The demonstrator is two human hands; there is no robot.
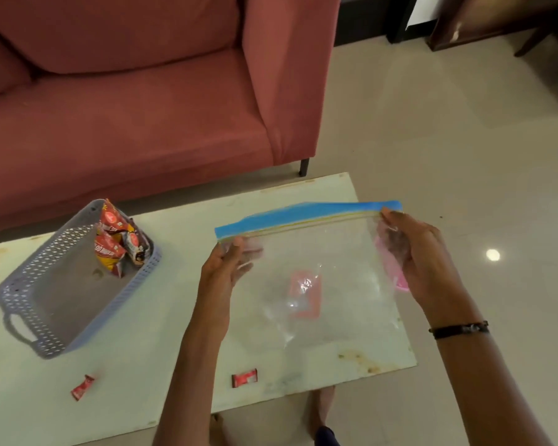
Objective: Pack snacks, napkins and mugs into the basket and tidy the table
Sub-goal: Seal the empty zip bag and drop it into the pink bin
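Observation:
I hold a clear zip bag (316,252) with a blue seal strip above the table, stretched between both hands. My left hand (223,268) pinches its left top corner and my right hand (422,255) grips its right top corner. Through the plastic a pink rectangular thing (305,294) shows blurred, and another pink thing (398,278) sits by my right palm. A grey perforated basket (45,284) stands at the table's left with several red snack packets (116,243) leaning in its far end. Two small red wrappers (82,386) (245,378) lie near the front edge.
The pale green table (142,365) has stains at its right front corner. A pink sofa (142,107) stands close behind it. Tiled floor (464,156) spreads to the right, with dark furniture at the far right. My feet show under the table's front edge.

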